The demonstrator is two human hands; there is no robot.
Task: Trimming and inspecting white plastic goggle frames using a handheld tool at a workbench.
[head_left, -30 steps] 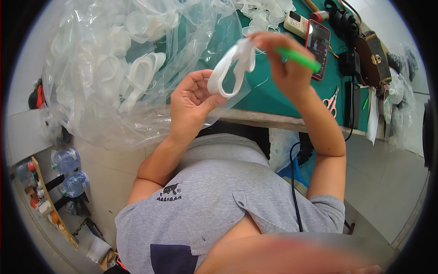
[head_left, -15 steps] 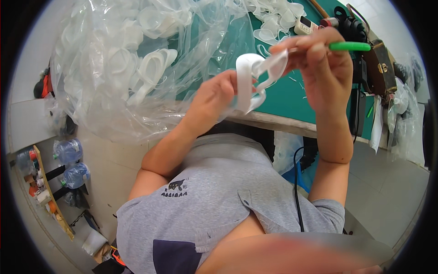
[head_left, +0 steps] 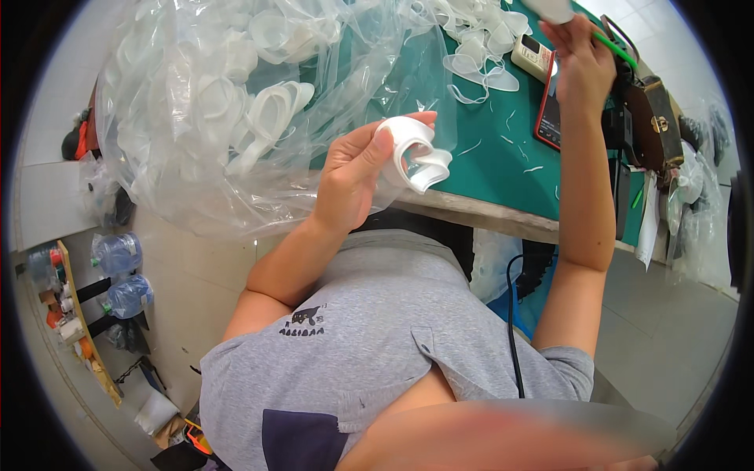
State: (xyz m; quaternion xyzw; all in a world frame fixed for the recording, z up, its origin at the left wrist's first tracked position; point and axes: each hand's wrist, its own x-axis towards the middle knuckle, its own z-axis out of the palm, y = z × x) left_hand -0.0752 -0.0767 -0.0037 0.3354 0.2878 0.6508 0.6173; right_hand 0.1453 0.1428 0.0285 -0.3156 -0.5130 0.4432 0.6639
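Note:
A white, ring-like moulded piece point(head_left: 414, 153) with a curled lip is pinched between the thumb and fingers of my left hand point(head_left: 351, 169), above the table's near edge. At the far right, my right hand point(head_left: 583, 67) is raised and closed around a thin tool with a green handle point(head_left: 616, 49). Beside its fingertips is a pale, flat, rounded piece point(head_left: 552, 9), cut off by the view's rim; whether the fingers grip it I cannot tell. The tool's tip is hidden.
A large clear plastic bag point(head_left: 181, 184) full of translucent white pieces covers the left of the green table point(head_left: 503, 177). Loose translucent offcuts point(head_left: 479, 67) and thin shavings lie farther right, near a phone with a red edge point(head_left: 547, 125), a beige device point(head_left: 532, 55) and a brown case point(head_left: 658, 122).
My right hand has moved up and away from the white piece, with a pale flat part now apart from it. My left hand still holds the moulded piece, now turned.

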